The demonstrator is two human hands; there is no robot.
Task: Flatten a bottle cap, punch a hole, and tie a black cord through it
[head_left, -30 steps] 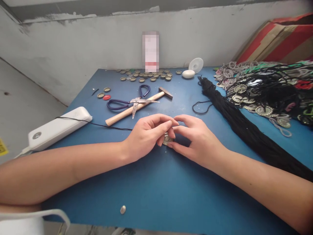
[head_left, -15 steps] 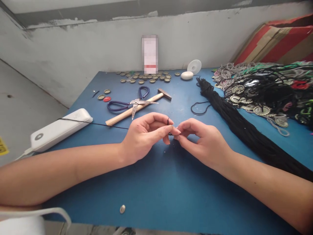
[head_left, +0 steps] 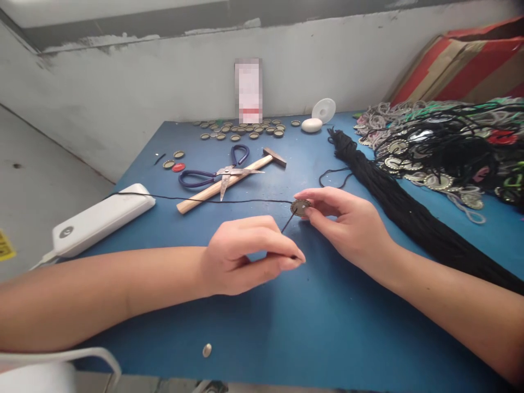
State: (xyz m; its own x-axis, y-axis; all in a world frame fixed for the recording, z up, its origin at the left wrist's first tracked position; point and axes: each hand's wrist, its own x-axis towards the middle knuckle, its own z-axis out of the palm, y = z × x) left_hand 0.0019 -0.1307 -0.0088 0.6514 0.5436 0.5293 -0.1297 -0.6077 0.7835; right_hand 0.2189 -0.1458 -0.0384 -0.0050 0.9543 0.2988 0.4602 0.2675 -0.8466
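Note:
My right hand [head_left: 352, 229] pinches a flattened bottle cap [head_left: 300, 207] between thumb and fingertips, just above the blue table [head_left: 286, 327]. A thin black cord [head_left: 184, 199] passes through the cap. One stretch runs left across the table toward the white device [head_left: 98, 218]. A short stretch slants down to my left hand [head_left: 245, 256], which pinches the cord's end between thumb and forefinger. Both hands are closed, about a palm's width apart.
Blue-handled scissors [head_left: 213, 174] lie across a wooden hammer [head_left: 233, 177] behind my hands. Loose bottle caps [head_left: 241, 131] sit by the wall. A thick bundle of black cords [head_left: 409, 213] runs down the right, beside a heap of strung caps [head_left: 446, 158]. A small metal piece [head_left: 207, 350] lies near the front edge.
My hands have drawn apart: the left moved toward me pulling the cord's end through the cap, the right moved slightly away with the cap. The cord now lies taut.

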